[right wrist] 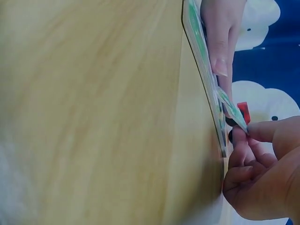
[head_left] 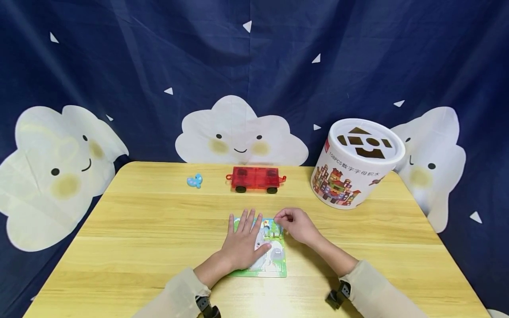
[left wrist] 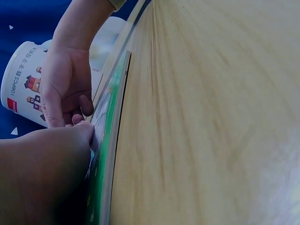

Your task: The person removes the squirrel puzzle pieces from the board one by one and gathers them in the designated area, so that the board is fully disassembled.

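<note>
A flat picture puzzle board [head_left: 274, 274] with a green border lies on the table in front of the person. Spread out with straight fingers, the left hand [head_left: 241, 245] rests on its left half and covers part of the picture. At the board's upper right corner, the right hand [head_left: 299, 227] pinches a puzzle piece [right wrist: 233, 108] between thumb and index finger. In the right wrist view this thin piece stands tilted, its near edge raised off the board and its far edge close to the board's surface. The left wrist view shows the board's edge [left wrist: 108, 164] low against the tabletop.
A red toy wagon [head_left: 256, 178] with black wheels stands behind the board. To its left lies a small blue toy figure [head_left: 195, 180]. A large white block bucket [head_left: 350, 168] with a shape-cutout lid stands at the back right. Behind the table hangs a dark blue curtain [head_left: 278, 66].
</note>
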A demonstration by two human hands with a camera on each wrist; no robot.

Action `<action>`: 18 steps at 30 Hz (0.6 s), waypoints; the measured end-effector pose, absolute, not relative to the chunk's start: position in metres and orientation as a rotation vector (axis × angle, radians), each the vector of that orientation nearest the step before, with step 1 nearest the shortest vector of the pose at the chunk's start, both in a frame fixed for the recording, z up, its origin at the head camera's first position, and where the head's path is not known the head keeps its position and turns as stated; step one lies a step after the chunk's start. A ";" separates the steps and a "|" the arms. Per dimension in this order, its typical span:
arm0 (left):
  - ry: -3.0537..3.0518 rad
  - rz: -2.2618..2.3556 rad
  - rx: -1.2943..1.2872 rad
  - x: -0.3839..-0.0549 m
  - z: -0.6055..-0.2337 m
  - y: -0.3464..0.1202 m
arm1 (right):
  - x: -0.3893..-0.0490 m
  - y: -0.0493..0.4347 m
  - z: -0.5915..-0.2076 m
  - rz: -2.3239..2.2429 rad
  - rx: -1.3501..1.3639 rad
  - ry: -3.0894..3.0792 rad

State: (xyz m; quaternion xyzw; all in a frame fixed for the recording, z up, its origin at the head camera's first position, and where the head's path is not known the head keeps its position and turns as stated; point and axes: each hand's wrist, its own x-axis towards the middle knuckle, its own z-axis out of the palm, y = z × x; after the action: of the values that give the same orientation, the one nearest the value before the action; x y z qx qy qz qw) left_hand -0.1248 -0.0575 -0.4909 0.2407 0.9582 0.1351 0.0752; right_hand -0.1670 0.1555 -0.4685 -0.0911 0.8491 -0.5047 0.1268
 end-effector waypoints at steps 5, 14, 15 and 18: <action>2.887 0.411 0.728 -0.126 -0.496 -0.058 | -0.167 0.157 -0.467 -1.512 -0.250 2.428; 2.882 0.417 0.709 -0.126 -0.498 -0.058 | -0.168 0.160 -0.469 -1.537 -0.179 2.424; 2.883 0.421 0.711 -0.126 -0.498 -0.058 | -0.168 0.161 -0.469 -1.535 -0.168 2.428; 2.882 0.427 0.715 -0.125 -0.497 -0.058 | -0.168 0.164 -0.467 -1.529 -0.152 2.431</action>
State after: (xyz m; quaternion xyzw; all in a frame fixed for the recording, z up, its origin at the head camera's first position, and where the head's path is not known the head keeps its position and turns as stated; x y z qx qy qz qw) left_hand -0.1253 -0.0581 -0.4968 0.2378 0.9583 0.1419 0.0709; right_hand -0.1678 0.1641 -0.4675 -0.0524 0.8380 -0.5269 0.1323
